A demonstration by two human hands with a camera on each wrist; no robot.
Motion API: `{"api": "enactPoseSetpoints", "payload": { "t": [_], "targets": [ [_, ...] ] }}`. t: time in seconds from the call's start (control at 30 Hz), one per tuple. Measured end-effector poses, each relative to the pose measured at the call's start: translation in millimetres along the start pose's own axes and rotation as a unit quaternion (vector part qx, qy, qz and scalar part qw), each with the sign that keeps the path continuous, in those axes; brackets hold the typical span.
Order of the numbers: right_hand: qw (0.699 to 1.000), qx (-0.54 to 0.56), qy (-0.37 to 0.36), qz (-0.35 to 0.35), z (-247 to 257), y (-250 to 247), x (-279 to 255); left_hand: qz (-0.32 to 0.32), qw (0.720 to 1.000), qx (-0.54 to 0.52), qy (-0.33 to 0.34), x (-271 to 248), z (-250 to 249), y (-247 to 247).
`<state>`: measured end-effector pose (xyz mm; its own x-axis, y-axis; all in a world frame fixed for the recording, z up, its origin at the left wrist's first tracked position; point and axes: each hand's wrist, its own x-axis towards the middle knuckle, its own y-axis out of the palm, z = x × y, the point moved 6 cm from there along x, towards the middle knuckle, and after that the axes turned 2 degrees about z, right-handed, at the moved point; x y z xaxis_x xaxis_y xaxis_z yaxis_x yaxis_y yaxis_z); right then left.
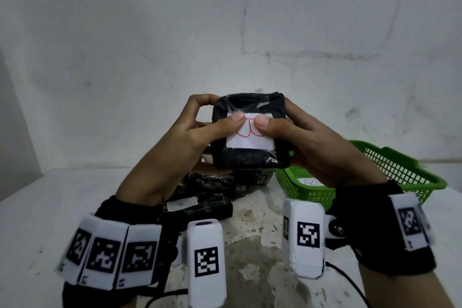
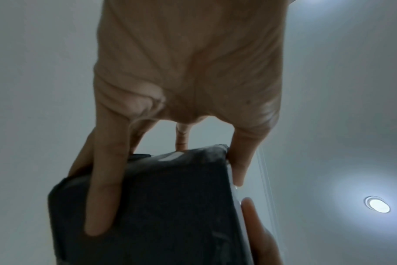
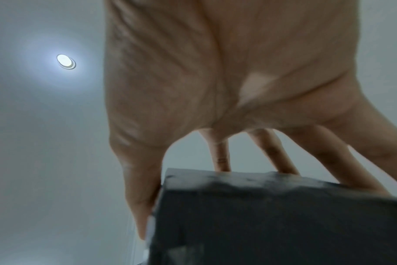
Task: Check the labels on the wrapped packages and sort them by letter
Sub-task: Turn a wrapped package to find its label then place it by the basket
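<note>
Gripping black wrapped package [image 1: 250, 132] with both hands, you held it up above desk [image 1: 37, 207]. Left hand [image 1: 180, 142] fingers curled round left side, thumb pressed on white label [image 1: 247, 142]. Right hand [image 1: 317, 147] fingers wrapped right side, thumb on label too. Red letter partly hidden by thumbs. More wrapped packages [image 1: 212, 197] lay below, one marked B. Green basket [image 1: 400, 177] stood right.

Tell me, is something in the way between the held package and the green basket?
Nothing visible is. Both hands, left and right, hold the package in the air; the basket sits lower right, its top open. The other packages lie to its left.
</note>
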<state>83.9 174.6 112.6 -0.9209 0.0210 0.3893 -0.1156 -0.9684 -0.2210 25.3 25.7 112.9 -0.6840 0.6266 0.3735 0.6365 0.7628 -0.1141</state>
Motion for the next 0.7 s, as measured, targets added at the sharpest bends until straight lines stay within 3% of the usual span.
{"api": "enactPoseSetpoints", "payload": {
  "t": [0.4,0.57,0.7],
  "targets": [
    [1.0,-0.017,-0.021,-0.011,0.8,2.6,1.5,0.014,1.0,0.016,-0.012,0.3,2.5,0.5],
    [0.999,-0.021,-0.045,-0.016,3.6,4.2,0.7,0.017,0.996,-0.026,-0.079,-3.9,7.5,1.0],
    [0.999,-0.023,-0.041,-0.001,4.7,11.8,1.7,0.019,0.995,-0.041,-0.084,-5.6,6.1,-6.0]
  ]
}}
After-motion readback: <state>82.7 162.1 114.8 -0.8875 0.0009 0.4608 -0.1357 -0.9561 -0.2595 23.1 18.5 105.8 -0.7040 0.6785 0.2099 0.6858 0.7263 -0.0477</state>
